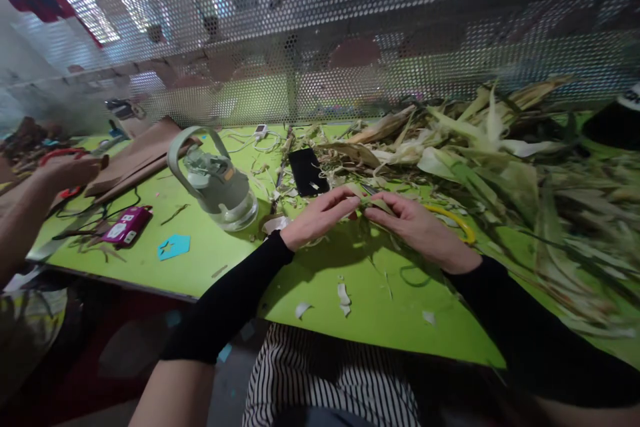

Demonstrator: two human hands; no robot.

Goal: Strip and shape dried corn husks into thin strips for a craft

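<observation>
My left hand (325,215) and my right hand (413,225) meet over the middle of the green table, fingertips pinched. Between them is a small piece of green corn husk (365,203), partly hidden by the fingers, with thin strands hanging below. Beside my right hand, a yellow curved handle (467,230) shows, the rest of it covered. A big heap of pale and green corn husks (480,140) lies behind and to the right. Just beyond my left hand is a black phone (308,172) amid husk scraps.
A grey-green water bottle (225,190) with a carry loop stands left of my left hand. Further left are a purple box (127,225), a blue paper tag (174,247), brown sheets (135,160) and another person's hand (75,170). A perforated metal screen (320,67) rises along the back.
</observation>
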